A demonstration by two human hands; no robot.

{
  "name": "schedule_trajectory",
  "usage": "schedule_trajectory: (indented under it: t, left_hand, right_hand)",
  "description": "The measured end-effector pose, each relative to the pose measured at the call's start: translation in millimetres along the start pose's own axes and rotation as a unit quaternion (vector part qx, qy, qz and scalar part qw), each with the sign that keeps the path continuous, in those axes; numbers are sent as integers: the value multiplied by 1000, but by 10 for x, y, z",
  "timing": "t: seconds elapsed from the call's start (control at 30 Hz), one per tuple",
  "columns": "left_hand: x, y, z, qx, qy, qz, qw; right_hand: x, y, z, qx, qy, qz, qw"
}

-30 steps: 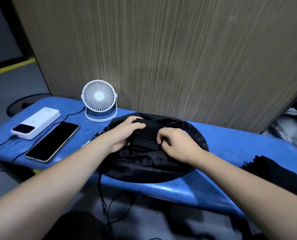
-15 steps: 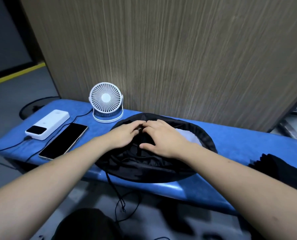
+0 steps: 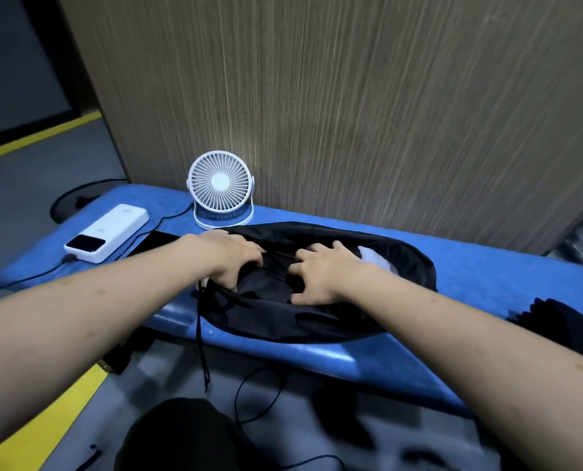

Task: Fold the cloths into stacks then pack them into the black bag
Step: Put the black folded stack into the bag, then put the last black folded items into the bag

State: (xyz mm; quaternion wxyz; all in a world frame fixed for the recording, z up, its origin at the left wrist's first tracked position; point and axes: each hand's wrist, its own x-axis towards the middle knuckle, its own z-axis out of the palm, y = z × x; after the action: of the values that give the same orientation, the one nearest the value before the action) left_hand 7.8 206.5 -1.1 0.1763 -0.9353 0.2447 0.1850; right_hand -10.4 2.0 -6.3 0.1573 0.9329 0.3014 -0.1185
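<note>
Light: dim, we see a bright patch on wall point(image 3: 317, 96) | Blur: floor, edges | Distortion: wide-angle bowing at edges

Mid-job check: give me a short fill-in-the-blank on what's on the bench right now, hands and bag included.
1. Both hands, the left hand and the right hand, rest on the black ____.
2. The white desk fan stands on the ____ bench.
3. The white power bank lies to the ____ of the fan.
4. A drawstring hangs off the bench's ____ edge.

Missing words: bag; blue; left; front
</note>
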Motion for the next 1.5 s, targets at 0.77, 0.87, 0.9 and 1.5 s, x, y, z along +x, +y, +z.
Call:
schedule_trajectory:
  t: [0.77,0.87,0.9,1.5]
  left_hand:
    - [-202,-39,99,-3,286,85,955]
    - [-233,-15,52,25,313,86,945]
    - [-241,8,46,8,318,87,944]
    - [-150,1633,-1072,-86,366,148,915]
  right_hand:
    - [-157,269,93,-2,140,-42,989]
    - [-170,252,74,-2,163,-38,986]
    - [-187,260,68,4,166,-37,985]
    - [-2203,1219,289,52,201,97,973]
